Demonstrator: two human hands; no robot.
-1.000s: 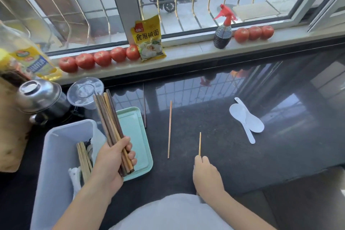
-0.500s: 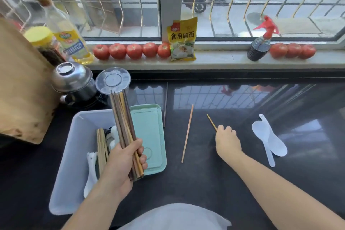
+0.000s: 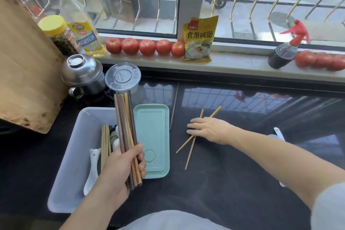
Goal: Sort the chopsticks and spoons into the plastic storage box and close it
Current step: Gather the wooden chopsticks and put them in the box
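Nearest, left hand (image 3: 119,166) clenched round a bundle of dark and light wooden chopsticks (image 3: 126,132), held upright over the seam between the grey plastic storage box (image 3: 74,173) and its mint-green lid (image 3: 153,142), which lies flat on the black counter (image 3: 233,183) just beside the box. Inside the box already: a few pale chopsticks (image 3: 104,142) and a white spoon (image 3: 92,170). Further out, right hand (image 3: 209,129) laid flat, fingers extended, pressing on two loose bamboo chopsticks (image 3: 190,145) crossed beneath it; nothing gripped yet. Best to roll the crossed pair parallel under the fingers, then pinch both near one end and lift together. One dark chopstick (image 3: 173,106) left beside the lid's far corner, and white spoons (image 3: 278,133) half hidden behind the right forearm, so probably several pickups to go before closing. Bundle to go in lengthwise alongside the pale ones, tips aligned, so the lid can seat flat.
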